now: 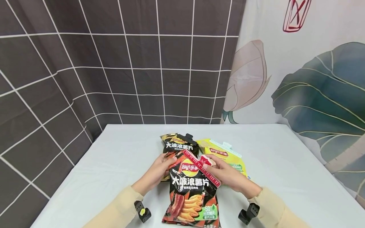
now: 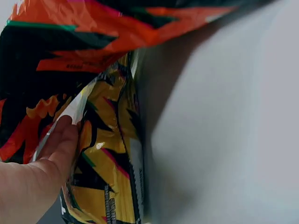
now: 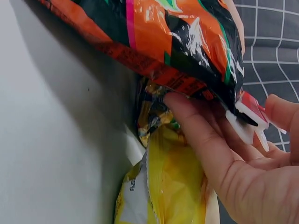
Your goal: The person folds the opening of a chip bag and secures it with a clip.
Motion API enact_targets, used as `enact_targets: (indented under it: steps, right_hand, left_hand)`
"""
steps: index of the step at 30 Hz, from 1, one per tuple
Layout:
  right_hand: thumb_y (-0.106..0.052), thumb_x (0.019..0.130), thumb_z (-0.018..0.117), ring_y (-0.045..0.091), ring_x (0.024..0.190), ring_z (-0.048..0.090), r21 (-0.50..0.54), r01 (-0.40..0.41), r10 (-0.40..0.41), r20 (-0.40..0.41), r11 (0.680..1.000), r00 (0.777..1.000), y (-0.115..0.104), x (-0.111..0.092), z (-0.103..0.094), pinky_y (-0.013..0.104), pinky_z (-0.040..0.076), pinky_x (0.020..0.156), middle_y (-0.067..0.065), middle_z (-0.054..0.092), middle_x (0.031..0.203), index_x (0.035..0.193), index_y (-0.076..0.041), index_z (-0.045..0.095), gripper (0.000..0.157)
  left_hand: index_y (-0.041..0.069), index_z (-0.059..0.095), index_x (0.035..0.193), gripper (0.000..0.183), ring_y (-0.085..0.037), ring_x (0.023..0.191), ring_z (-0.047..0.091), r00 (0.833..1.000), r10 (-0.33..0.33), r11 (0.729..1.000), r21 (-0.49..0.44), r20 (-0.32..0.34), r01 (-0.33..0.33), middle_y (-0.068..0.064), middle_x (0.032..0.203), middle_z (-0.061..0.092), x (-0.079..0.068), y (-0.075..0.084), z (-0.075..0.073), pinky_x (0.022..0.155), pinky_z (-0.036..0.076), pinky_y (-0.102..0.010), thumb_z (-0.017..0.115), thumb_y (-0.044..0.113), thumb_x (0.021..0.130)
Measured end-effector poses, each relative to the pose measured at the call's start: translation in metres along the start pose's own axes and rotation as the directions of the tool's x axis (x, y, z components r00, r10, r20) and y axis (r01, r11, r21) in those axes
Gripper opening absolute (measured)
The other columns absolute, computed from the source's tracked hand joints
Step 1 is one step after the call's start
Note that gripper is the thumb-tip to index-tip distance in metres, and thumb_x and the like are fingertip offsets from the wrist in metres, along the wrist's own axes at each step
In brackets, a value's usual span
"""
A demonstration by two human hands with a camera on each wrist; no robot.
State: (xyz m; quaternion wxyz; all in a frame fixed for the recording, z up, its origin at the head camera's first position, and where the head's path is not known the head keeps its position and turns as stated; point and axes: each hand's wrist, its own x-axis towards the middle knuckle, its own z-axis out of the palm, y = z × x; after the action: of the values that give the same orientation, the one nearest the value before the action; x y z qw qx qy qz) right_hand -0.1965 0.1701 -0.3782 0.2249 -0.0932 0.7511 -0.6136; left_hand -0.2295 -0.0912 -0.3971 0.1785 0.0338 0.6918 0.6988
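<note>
A black-and-orange chip bag [image 1: 194,196] is held tilted up off the white table, its printed front showing in the head view. My left hand [image 1: 155,172] pinches its upper left corner, thumb on the front and fingers behind. A red bag clip [image 1: 196,162] lies slantwise across the bag's upper right corner. My right hand [image 1: 228,172] grips this clip with the thumb in front; in the right wrist view, fingers [image 3: 201,126] reach behind the bag. Whether the clip is fully fastened cannot be seen.
Behind stand a black-and-gold chip bag [image 1: 178,145] with a black clip [image 1: 187,138] and a yellow chip bag [image 1: 222,153] with a pale clip [image 1: 227,145]. Both are partly covered by the front bag and hands. The white table [image 1: 114,152] meets a dark gridded curtain [image 1: 142,79].
</note>
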Motion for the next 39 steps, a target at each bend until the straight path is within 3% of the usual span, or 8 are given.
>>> enact_targets:
  steps: [5,12,19,29,34,39]
  right_hand:
    - [-0.040,0.099,0.049,0.024,0.096,0.067,-0.009,-0.003,0.004,0.034,1.000,0.999,0.001,-0.003,0.003,0.043,0.058,0.076,0.020,0.059,0.119,0.152,-0.019,0.018,0.064]
    - [-0.025,0.090,0.068,0.023,0.095,0.067,-0.006,-0.049,0.049,0.079,0.999,0.996,0.005,-0.005,0.005,0.033,0.057,0.060,0.017,0.059,0.120,0.152,-0.027,0.011,0.085]
    - [-0.020,0.095,0.059,0.030,0.095,0.068,0.058,-0.027,0.020,0.120,0.998,0.993,0.008,-0.009,0.007,0.042,0.059,0.064,0.019,0.057,0.125,0.152,-0.027,0.004,0.079]
    - [-0.022,0.098,0.055,0.034,0.090,0.070,0.104,0.000,-0.011,0.113,0.995,0.994,0.011,-0.006,0.012,0.049,0.058,0.068,0.023,0.057,0.126,0.150,-0.032,0.005,0.073]
    - [-0.020,0.098,0.054,0.034,0.089,0.070,0.121,0.019,-0.033,0.115,0.992,0.993,0.010,-0.001,0.015,0.050,0.058,0.068,0.022,0.059,0.125,0.151,-0.030,0.002,0.075]
    - [-0.020,0.097,0.056,0.032,0.087,0.071,0.118,0.033,-0.045,0.099,0.993,0.994,0.005,0.006,0.018,0.047,0.059,0.066,0.019,0.062,0.117,0.152,-0.027,0.002,0.077]
  left_hand:
    - [-0.001,0.031,0.145,0.066,-0.010,0.085,0.066,0.999,-0.022,1.000,-0.001,0.039,0.022,-0.012,0.112,0.066,-0.007,-0.002,0.002,0.079,0.055,-0.026,0.054,0.037,0.096]
    - [0.006,0.027,0.149,0.070,-0.018,0.106,0.063,0.992,-0.003,1.000,0.020,0.124,0.001,-0.017,0.129,0.059,-0.015,-0.006,0.006,0.096,0.049,-0.035,0.048,0.046,0.097]
    - [0.006,0.025,0.151,0.070,-0.021,0.114,0.060,0.978,-0.018,0.999,0.051,0.208,0.007,-0.018,0.135,0.055,-0.022,-0.009,0.009,0.103,0.045,-0.040,0.049,0.043,0.097]
    - [0.015,0.015,0.154,0.073,-0.024,0.115,0.060,0.926,-0.029,1.000,0.010,0.377,0.027,-0.017,0.138,0.053,-0.030,-0.018,0.007,0.101,0.047,-0.038,0.056,0.026,0.095]
    - [0.014,0.017,0.154,0.073,-0.022,0.114,0.061,0.920,-0.020,1.000,-0.009,0.392,0.026,-0.015,0.136,0.054,-0.030,-0.020,0.002,0.101,0.047,-0.037,0.058,0.023,0.093]
    - [0.015,0.010,0.154,0.078,-0.021,0.114,0.060,0.916,-0.029,1.000,0.003,0.400,0.030,-0.015,0.136,0.053,-0.028,-0.019,-0.008,0.102,0.046,-0.037,0.058,0.022,0.093]
